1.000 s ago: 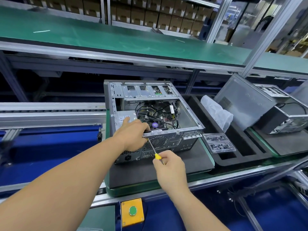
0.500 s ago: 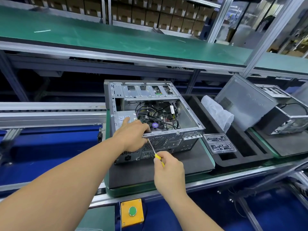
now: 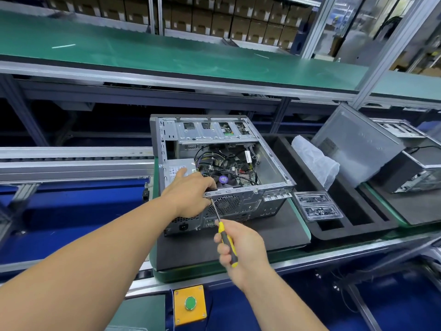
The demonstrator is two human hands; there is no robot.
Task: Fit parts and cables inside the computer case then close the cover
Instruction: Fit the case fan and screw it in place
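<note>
An open grey computer case (image 3: 269, 168) lies on its side on a black foam pad (image 3: 274, 235), with black cables (image 3: 214, 161) and a board showing inside. My left hand (image 3: 188, 197) rests on the case's near rear edge, fingers curled over the rim by the power supply. My right hand (image 3: 241, 249) grips a yellow-and-black screwdriver (image 3: 226, 242). Its thin shaft angles up to the rear panel beside my left hand. A grey side cover (image 3: 353, 149) leans at the right.
A clear plastic box of screws (image 3: 317, 206) sits in a black foam tray (image 3: 353, 225) to the right. A white plastic bag (image 3: 315, 161) lies behind it. Another open case (image 3: 415, 168) stands far right. A yellow box with a green button (image 3: 190, 303) is at the near edge.
My right hand has slid back along the screwdriver, so more of the yellow handle shows. The left hand and the case have stayed put.
</note>
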